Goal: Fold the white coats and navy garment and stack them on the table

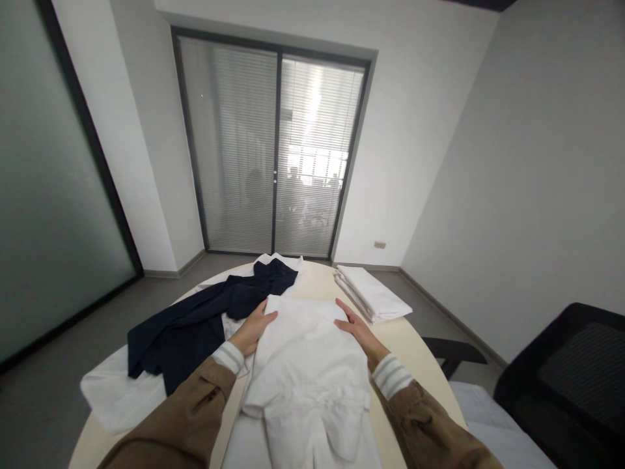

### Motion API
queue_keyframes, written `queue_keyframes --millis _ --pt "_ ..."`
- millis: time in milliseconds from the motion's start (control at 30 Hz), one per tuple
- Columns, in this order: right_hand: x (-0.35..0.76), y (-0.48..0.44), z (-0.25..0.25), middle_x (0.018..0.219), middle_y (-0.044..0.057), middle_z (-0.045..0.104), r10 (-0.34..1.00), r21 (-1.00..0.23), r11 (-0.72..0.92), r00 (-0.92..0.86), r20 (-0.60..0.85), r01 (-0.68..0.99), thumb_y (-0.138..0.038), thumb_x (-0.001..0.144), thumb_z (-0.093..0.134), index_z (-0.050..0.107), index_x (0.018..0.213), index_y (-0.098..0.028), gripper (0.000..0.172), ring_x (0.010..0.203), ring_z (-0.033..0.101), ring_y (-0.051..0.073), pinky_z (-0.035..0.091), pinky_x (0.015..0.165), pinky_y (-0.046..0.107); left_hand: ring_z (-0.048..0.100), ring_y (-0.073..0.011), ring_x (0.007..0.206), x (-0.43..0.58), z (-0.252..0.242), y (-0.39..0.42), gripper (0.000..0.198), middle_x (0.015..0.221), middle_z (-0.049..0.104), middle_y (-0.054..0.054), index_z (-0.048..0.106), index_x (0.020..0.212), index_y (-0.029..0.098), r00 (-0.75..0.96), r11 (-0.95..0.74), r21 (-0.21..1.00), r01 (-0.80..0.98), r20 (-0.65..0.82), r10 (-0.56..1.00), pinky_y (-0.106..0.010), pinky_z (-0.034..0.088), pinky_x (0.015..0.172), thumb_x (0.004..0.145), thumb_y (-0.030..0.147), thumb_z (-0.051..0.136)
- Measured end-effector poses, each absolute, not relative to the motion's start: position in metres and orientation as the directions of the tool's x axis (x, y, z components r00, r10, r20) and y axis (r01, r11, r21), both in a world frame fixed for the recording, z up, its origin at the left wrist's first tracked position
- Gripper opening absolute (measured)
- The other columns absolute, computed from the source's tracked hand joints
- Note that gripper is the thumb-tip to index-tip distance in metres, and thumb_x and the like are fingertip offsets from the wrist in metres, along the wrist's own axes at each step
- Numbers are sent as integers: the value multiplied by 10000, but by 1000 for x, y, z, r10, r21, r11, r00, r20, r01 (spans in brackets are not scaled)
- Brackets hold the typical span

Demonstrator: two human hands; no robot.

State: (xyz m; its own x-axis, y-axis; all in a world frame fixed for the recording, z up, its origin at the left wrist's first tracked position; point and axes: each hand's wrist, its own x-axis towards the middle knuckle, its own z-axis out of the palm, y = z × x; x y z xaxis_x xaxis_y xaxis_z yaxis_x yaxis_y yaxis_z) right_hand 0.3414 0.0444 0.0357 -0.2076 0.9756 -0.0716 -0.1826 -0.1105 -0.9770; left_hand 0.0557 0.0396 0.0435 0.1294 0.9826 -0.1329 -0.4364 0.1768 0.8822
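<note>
A white garment (312, 352) with a gathered band lies in front of me, its upper part laid out as a narrow panel. At its far left edge, my left hand (254, 326) grips the cloth, thumb on top and fingers partly hidden. My right hand (359, 329) holds the opposite edge the same way. Left of my left hand, a crumpled navy garment (190, 326) rests over loose white cloth (117, 391). Beyond my right hand sits a folded stack of white cloth (374, 293).
Everything lies on a round cream table (424, 365). A black mesh office chair (571, 378) stands at the right, with white cloth (493, 417) on its seat. Behind the table is a glass door (312, 156) with blinds.
</note>
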Motion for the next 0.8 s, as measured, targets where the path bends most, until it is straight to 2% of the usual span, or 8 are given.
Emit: queue_keyframes --millis 133,233,333,467,633,800 --pt "341 36 42 1307 61 630 959 -983 -121 -273 -80 -137 -357 705 775 431 1439 -318 812 1087 651 269 479 997 448 720 -245 882 49 39 43 531 1073 724 -147 556 1248 129 98 188 900 -392 -163 982 -346 567 817 755 142 753" --pt "342 33 42 1229 56 675 929 -988 -118 -361 -75 -99 -352 689 793 488 1390 -296 767 1045 664 264 474 993 451 714 -262 913 41 33 46 498 1081 723 -158 577 1208 123 9 184 957 -225 -186 982 -348 561 824 751 194 762" --pt "344 33 40 1173 53 701 923 -987 -134 -374 -92 -89 -336 693 775 506 1368 -281 729 993 679 254 485 966 440 675 -305 1039 31 28 45 506 1121 712 -164 609 1147 131 -59 182 982 -51 -185 981 -365 533 895 685 205 804" --pt "345 32 39 1137 50 717 922 -986 -154 -369 -119 -68 -332 697 750 537 1347 -270 687 973 683 254 492 948 433 600 -332 1174 21 27 40 499 1155 705 -137 653 1043 165 -83 115 991 67 -109 991 -367 449 1020 584 194 846" --pt "344 31 42 1156 43 712 930 -990 -125 -355 -97 -58 -376 686 784 552 1334 -284 695 1013 674 264 488 963 440 621 -341 1112 24 31 34 495 1073 723 -124 671 992 164 -7 48 994 94 -48 999 -385 409 1045 528 151 843" --pt "343 33 37 1003 66 744 973 -996 -83 -218 -75 -29 -517 774 698 692 1132 -217 467 955 680 273 482 971 462 646 -330 1013 28 36 33 352 892 743 -74 704 865 171 43 117 990 83 -121 992 -349 452 946 540 50 759"
